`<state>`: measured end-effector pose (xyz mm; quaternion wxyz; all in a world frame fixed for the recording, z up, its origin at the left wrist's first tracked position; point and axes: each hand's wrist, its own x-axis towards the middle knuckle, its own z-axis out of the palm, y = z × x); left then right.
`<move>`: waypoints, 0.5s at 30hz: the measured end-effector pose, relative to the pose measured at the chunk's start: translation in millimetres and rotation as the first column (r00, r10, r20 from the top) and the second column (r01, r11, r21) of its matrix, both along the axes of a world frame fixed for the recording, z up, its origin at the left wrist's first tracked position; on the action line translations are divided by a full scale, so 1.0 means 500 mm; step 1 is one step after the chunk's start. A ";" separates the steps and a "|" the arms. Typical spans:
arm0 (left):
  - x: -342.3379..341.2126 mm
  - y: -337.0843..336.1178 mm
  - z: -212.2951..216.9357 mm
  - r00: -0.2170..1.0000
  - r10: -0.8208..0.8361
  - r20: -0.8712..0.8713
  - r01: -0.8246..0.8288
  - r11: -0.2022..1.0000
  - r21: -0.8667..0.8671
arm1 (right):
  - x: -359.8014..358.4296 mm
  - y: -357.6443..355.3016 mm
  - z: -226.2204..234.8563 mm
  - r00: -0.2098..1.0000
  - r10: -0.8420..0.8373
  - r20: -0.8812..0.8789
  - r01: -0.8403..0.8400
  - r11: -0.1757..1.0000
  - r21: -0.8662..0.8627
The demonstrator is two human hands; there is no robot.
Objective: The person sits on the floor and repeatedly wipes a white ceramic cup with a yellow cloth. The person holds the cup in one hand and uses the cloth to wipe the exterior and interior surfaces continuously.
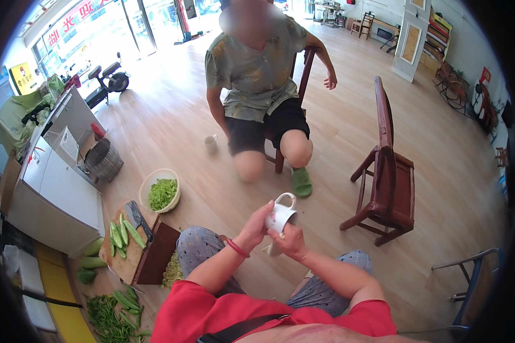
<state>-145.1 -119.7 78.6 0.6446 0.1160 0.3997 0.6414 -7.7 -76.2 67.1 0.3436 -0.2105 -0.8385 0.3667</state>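
Observation:
Between my knees, my left hand [256, 228] is closed on a white mug [280, 212] with a small printed motif. The mug is tilted, its handle up and its mouth toward the right. My right hand [292, 241] is closed just below, its fingers against the mug's rim. A pale thing [273, 250] shows under the right hand, mostly hidden; it looks like part of another cup, but I cannot be sure. To my left, a cutting board [127, 260] bears pale green cucumber-like pieces [119, 235] and a cleaver [138, 219].
A person [260, 80] sits facing me on a chair. A light mug [211, 144] stands on the floor near them. At left are a bowl [176, 197] of cut greens, green vegetables [106, 314], a wicker basket [104, 159] and a white cabinet [63, 211]. A wooden chair [386, 177] stands right.

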 end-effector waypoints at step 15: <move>0.025 -0.023 -0.005 0.990 0.094 -0.104 -0.070 0.975 0.210 | 0.012 0.002 0.018 0.996 0.082 -0.018 -0.084 0.969 -0.233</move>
